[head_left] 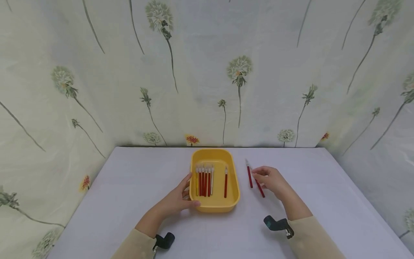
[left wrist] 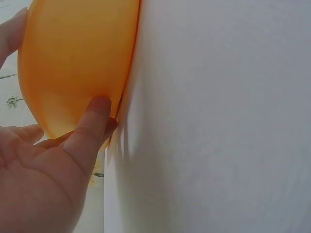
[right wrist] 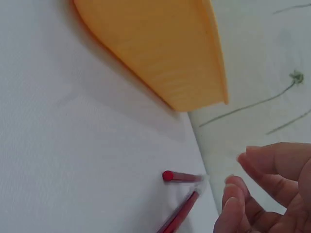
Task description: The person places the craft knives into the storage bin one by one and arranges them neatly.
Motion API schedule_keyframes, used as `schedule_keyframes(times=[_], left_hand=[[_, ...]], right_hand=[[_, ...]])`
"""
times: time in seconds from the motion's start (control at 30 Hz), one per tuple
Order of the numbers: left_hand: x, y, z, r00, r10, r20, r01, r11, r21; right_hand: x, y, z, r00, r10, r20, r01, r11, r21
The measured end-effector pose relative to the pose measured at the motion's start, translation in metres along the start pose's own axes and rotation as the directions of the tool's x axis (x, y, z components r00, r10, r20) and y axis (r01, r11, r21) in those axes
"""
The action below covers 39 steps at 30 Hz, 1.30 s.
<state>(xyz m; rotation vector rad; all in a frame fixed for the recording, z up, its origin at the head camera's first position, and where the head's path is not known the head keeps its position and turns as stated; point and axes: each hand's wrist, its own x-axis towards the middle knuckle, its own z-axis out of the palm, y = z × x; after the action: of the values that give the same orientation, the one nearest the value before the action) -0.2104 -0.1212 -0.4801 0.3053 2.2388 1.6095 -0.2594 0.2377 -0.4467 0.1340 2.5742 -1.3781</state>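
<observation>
My left hand (head_left: pixel 178 197) holds the yellow tray (head_left: pixel 215 208) by its left side, thumb over the near rim. In the left wrist view its fingers (left wrist: pixel 90 128) press on the tray's outer wall. Right of the tray, my right hand (head_left: pixel 270 181) hovers over a slim red pen (head_left: pixel 260 189) with a pale tip. Beside it lies another red pen (head_left: pixel 250 177), its clear tip pointing away. In the right wrist view, the right thumb and fingers (right wrist: pixel 279 162) are parted with nothing between them, beside the two pens' tips.
Inside the tray, a row of several upright-laid pens (head_left: pixel 205 181), mostly red, fills the left part. A single red pen (head_left: pixel 225 185) lies apart on the tray's right side. The white table (head_left: pixel 136 176) ends at a flower-patterned curtain (head_left: pixel 200 90).
</observation>
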Motion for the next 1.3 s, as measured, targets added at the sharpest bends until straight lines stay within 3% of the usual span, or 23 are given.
schedule_keyframes(times=[0.4,1.3], left_hand=[[0.001,0.000,-0.001,1.000,0.004,0.005,-0.004,1.000,-0.010],[-0.002,0.002,0.000,1.000,-0.021,-0.011,0.021,1.000,-0.010]], right_hand=[[0.019,0.027,0.001,0.997,0.072,-0.024,-0.072,0.997,-0.018],[0.029,0.030,0.003,0.998,0.061,-0.022,-0.064,0.974,-0.216]])
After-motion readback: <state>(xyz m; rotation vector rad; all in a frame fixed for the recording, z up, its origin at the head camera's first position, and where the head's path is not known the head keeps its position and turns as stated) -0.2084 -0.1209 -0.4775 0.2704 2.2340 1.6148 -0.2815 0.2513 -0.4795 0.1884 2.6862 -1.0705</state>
